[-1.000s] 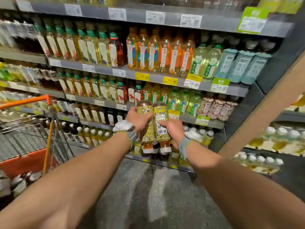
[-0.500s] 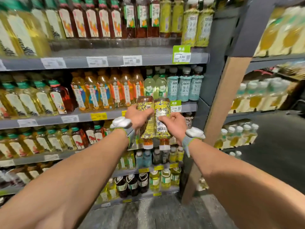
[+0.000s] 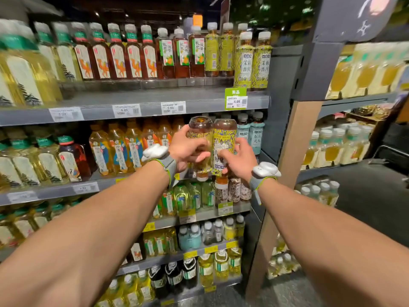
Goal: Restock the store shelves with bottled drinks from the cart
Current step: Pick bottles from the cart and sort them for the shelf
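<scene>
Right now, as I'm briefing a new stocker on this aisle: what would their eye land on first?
Dead centre, the left hand and right hand each grip a yellow-labelled tea bottle upside down, caps toward the floor: the left bottle and the right bottle touch side by side. Above them, a matching upright pair stands at the right end of the top shelf, over a bright green 4.99 price tag.

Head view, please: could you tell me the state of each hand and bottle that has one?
left bottle: upside down, capped, gripped by the left hand.
right bottle: upside down, capped, gripped by the right hand, touching the left bottle.
matching bottles on top shelf: upright, capped.
</scene>
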